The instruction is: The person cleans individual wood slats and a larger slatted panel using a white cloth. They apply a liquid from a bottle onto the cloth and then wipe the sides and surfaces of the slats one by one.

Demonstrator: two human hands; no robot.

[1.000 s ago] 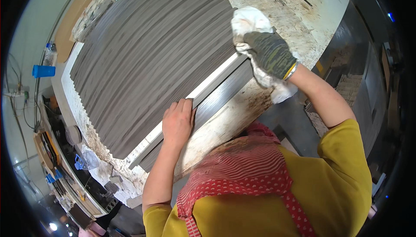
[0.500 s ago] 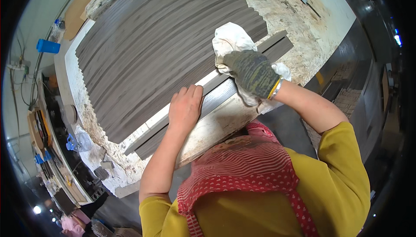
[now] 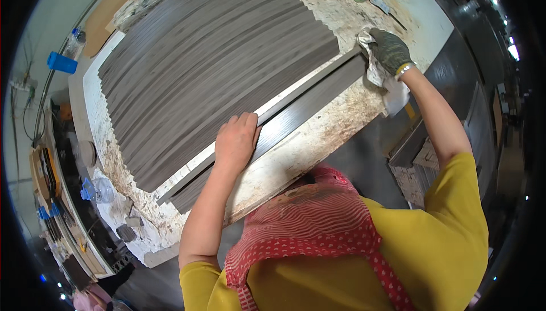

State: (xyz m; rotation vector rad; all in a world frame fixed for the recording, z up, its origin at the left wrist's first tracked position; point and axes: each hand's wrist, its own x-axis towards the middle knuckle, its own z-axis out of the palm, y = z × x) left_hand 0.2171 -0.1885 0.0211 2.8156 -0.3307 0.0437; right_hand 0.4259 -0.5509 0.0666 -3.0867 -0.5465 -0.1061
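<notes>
Bare left hand (image 3: 236, 143) on grey strip (image 3: 307, 87), gloved right hand (image 3: 390, 52) — clutching white cloth (image 3: 375, 75), grey boards (image 3: 227, 72) beyond

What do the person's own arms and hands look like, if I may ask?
The right hand wears a mottled dark green glove with a yellow-edged cuff and a pale band at the wrist; the left hand is bare. Both sleeves are short and yellow.

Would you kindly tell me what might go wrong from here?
The left hand on the grey strip is bare, so the strip's edge might scrape the skin. The white cloth in the gloved right hand, at the strip's right end, could perhaps snag on a corner there.
</notes>
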